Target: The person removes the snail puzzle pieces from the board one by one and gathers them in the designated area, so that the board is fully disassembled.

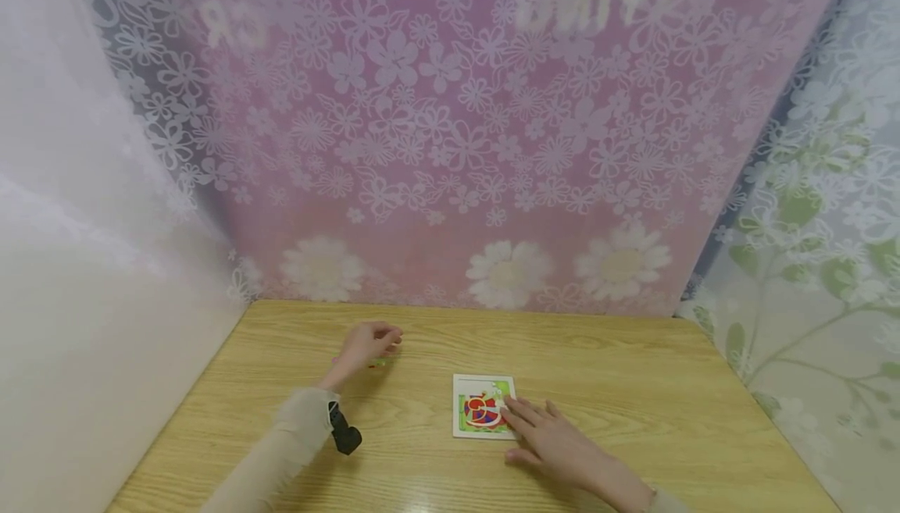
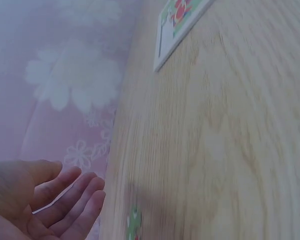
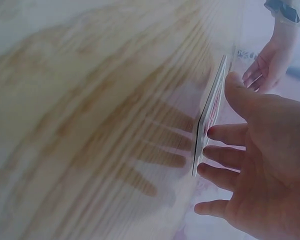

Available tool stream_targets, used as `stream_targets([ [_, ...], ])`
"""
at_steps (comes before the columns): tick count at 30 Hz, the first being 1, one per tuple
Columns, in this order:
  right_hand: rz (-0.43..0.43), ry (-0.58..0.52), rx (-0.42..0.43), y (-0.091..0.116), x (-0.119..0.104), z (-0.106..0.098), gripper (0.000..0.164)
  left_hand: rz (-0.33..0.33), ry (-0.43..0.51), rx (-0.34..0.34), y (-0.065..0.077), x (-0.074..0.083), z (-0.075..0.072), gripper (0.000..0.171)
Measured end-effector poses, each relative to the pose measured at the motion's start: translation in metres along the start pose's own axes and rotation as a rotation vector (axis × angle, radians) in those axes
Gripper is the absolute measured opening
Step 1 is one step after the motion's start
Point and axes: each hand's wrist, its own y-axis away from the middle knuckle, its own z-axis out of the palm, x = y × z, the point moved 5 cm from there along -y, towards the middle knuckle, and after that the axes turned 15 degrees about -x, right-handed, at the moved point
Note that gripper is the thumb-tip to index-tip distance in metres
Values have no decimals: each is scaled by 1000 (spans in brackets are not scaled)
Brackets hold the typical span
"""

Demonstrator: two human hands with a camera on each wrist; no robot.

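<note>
A white-bordered square picture board, likely a puzzle, lies flat on the wooden table with a red, blue and green picture. My right hand is at its right side, fingers straight and spread, with fingertips over or against the board's edge. In the right wrist view the board appears edge-on beside those fingers. Farther back and to the left, my left hand hovers with loosely curved fingers and nothing visible in them. Below it lies a small green and red piece, partly hidden by the hand in the head view.
The wood-grain table meets a pink flowered wall covering at the back. A pale panel borders the left side, and a leaf-patterned one the right. A black device is strapped to my left wrist.
</note>
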Motion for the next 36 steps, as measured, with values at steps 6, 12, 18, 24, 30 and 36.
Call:
stream_targets([
  [6,13,15,-6,4,1,2,67,70,18,-56,-5,14,20,31],
  [12,6,39,-4,6,-1,2,66,120,42,-96,-13,22,39,32],
  [18,13,59,-2,7,-3,4,66,165,61,-126,-15,32,57,31],
  [24,24,110,1,6,-5,6,68,189,60,-172,-17,40,75,29],
  [30,20,137,5,7,-6,7,69,205,69,-218,-16,49,94,28],
  [36,20,155,17,6,-7,6,69,190,68,-251,-19,55,111,30],
])
